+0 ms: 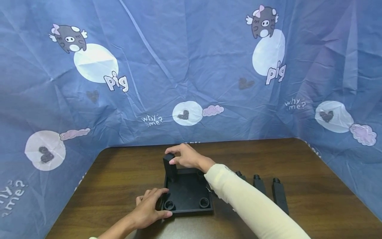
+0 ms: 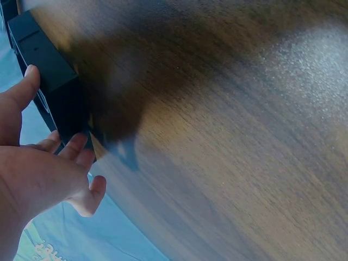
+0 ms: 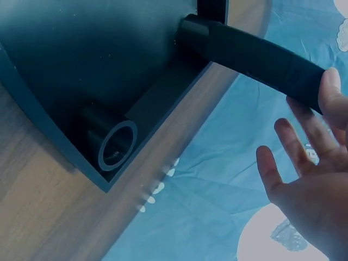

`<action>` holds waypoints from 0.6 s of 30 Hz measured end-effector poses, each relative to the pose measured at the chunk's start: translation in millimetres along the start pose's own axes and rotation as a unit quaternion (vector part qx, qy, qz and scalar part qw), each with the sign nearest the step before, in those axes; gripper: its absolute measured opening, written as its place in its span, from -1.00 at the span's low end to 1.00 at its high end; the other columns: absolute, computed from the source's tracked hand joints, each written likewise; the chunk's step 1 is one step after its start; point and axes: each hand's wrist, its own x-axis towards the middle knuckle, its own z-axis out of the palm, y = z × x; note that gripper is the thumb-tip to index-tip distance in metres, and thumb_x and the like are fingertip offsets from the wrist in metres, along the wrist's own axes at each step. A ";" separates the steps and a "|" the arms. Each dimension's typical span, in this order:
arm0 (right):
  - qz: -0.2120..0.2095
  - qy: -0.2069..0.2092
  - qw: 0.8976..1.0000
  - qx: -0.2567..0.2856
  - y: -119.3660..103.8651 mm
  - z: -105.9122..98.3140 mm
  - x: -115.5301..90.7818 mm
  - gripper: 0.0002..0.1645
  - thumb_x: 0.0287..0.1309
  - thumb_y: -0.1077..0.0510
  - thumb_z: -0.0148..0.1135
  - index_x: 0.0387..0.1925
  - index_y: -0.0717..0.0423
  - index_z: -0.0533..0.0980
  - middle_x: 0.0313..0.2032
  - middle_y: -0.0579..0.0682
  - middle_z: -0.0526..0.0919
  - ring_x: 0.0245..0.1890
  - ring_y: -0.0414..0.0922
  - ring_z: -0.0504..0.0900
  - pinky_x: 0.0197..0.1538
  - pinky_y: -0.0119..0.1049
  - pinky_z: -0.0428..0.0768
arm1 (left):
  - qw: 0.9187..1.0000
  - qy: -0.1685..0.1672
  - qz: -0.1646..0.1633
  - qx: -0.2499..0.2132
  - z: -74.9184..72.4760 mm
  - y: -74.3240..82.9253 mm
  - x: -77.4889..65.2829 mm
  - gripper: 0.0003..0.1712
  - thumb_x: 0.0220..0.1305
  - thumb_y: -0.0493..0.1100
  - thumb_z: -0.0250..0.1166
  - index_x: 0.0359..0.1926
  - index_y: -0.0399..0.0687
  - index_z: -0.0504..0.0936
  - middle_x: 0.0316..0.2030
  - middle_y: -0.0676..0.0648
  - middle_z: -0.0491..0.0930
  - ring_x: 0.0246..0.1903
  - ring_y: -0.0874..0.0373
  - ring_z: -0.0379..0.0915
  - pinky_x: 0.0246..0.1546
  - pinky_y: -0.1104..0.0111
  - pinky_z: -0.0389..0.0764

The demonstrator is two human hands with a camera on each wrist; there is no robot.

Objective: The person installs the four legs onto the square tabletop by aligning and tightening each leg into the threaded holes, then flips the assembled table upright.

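A black square tabletop (image 1: 188,191) lies underside up, with a raised rim and round sockets in its corners. At its far left corner a black table leg (image 1: 170,169) stands upright, its lower end at the socket there. My right hand (image 1: 186,156) pinches the top of this leg between thumb and fingers; the right wrist view shows the leg (image 3: 261,60) meeting the corner socket. My left hand (image 1: 149,209) grips the near left corner, thumb on the near side and fingers along the left side. In the right wrist view another socket (image 3: 117,144) is unfilled.
Three more black legs lie on the wooden table (image 1: 119,179) to the right, threaded ends pointing away; the rightmost leg (image 1: 280,196) shows most. My right sleeve (image 1: 247,202) partly covers the others. A blue printed cloth (image 1: 185,66) hangs behind the table.
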 end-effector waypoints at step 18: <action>-0.023 -0.048 0.998 0.016 1.5 -6.5 -1.2 -0.47 0.25 0.25 0.20 0.23 -0.14 0.48 0.23 -0.11 0.50 0.21 -0.18 0.43 0.16 -0.19 0.42 | 1.000 -0.008 -0.006 -0.009 -0.2 0.5 0.7 -0.18 -0.07 0.08 0.52 0.22 -0.07 0.45 0.10 -0.09 0.49 0.11 -0.07 0.25 -0.06 -0.11 0.03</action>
